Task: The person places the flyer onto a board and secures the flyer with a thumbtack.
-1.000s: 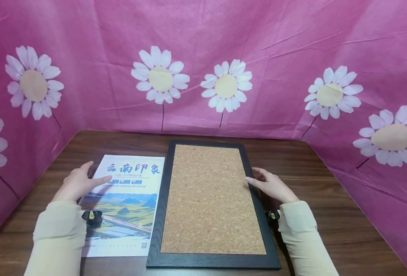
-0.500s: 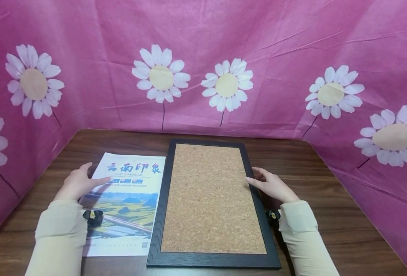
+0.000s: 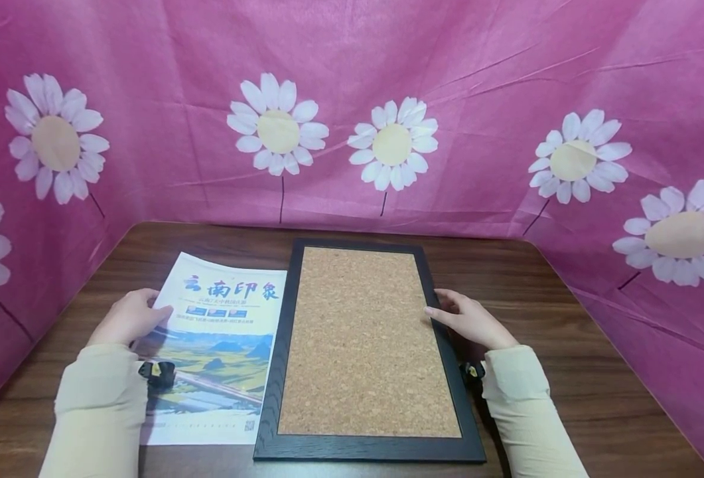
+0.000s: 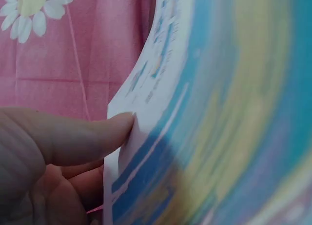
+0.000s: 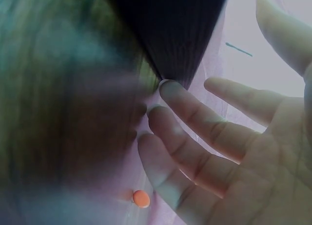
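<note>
My left hand pinches the left edge of a printed poster, its thumb over the front and fingers behind. The poster has large Chinese lettering above a landscape picture. In the left wrist view the left thumb presses on the white margin and the sheet bends away in a curve. To its right lies a cork board in a black frame. At the frame's right side my right hand has its thumb over the edge. The right wrist view shows its fingers extended and spread, fingertips near the tabletop and a dark frame corner.
Everything lies on a brown wood-grain table. A pink cloth with white daisies hangs around the back and sides. In the right wrist view a small orange round spot shows low down.
My left thumb has drawn back to the poster's left edge and grips it. The poster's upper left corner has lifted slightly. The right hand and cork board stay put.
</note>
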### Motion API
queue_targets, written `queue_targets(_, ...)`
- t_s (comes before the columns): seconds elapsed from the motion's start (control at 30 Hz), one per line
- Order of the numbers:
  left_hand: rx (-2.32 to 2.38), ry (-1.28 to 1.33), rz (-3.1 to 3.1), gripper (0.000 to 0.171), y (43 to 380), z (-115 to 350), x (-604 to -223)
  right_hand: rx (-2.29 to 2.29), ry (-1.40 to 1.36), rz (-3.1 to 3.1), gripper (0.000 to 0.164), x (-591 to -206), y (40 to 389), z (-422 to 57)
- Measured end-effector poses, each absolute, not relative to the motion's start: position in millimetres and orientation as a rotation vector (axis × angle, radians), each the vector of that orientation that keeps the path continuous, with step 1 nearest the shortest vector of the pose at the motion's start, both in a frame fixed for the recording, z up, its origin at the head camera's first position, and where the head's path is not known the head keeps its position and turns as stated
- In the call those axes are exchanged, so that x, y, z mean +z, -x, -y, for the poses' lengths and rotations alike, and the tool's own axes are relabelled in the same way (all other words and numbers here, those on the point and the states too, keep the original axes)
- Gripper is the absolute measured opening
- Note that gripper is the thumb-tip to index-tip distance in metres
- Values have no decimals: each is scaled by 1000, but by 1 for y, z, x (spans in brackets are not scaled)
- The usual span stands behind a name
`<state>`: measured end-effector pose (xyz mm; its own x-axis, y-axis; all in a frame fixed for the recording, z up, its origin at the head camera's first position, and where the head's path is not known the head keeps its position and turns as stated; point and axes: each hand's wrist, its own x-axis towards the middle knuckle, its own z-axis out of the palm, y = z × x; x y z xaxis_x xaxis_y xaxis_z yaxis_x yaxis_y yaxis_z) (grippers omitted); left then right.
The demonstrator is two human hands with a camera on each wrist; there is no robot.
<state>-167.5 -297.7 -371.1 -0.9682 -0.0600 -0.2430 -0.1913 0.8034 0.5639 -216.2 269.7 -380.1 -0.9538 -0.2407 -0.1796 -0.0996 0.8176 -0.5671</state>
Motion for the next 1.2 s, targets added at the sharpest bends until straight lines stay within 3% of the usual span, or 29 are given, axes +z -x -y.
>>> queue_targets(0.5,889,259,-2754,63,162,302,-359,-816,300,-2774,77,-382,216,-268)
queue_targets(1.2,1002,131,-2858,63,157,309,-352,-779,323,-2791,77,-384,219,-270)
